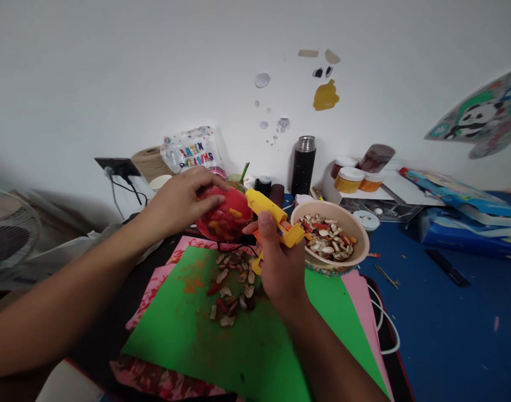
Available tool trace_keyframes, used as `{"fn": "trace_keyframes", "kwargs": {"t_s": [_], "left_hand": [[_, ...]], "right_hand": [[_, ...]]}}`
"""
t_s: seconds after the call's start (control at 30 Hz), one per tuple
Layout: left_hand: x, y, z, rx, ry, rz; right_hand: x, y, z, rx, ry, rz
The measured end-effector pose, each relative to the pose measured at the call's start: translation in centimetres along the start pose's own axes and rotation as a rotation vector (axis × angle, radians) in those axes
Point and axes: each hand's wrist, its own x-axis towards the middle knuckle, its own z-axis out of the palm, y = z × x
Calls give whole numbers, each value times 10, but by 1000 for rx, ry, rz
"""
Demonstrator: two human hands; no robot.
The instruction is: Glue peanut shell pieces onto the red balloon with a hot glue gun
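Note:
My left hand (181, 200) is closed over the top of a red balloon (224, 215) that has orange and yellow shell pieces stuck to it. My right hand (280, 262) grips a yellow glue gun (272, 215), its nozzle pointing left at the balloon. Below them a pile of painted pistachio shells (234, 287) lies on a green paper sheet (222, 340). Just right of the glue gun stands a beige bowl (360, 237) filled with more shells.
Pink sheets (155, 282) lie under the green one. A black flask (303, 163), jars of paint (350, 180), a balloon packet (193, 149) and a twine roll (149, 162) stand along the wall. A fan (10, 234) is at left; blue table (456, 329) at right.

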Motion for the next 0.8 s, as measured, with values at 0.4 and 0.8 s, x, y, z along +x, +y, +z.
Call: {"fn": "trace_keyframes", "kwargs": {"t_s": [0.4, 0.8], "left_hand": [[-3, -13, -20, -574, 787, -90], [-31, -15, -5, -823, 734, -240]], "right_hand": [[0, -1, -2, -68, 43, -6], [4, 1, -5, -84, 49, 46]]}}
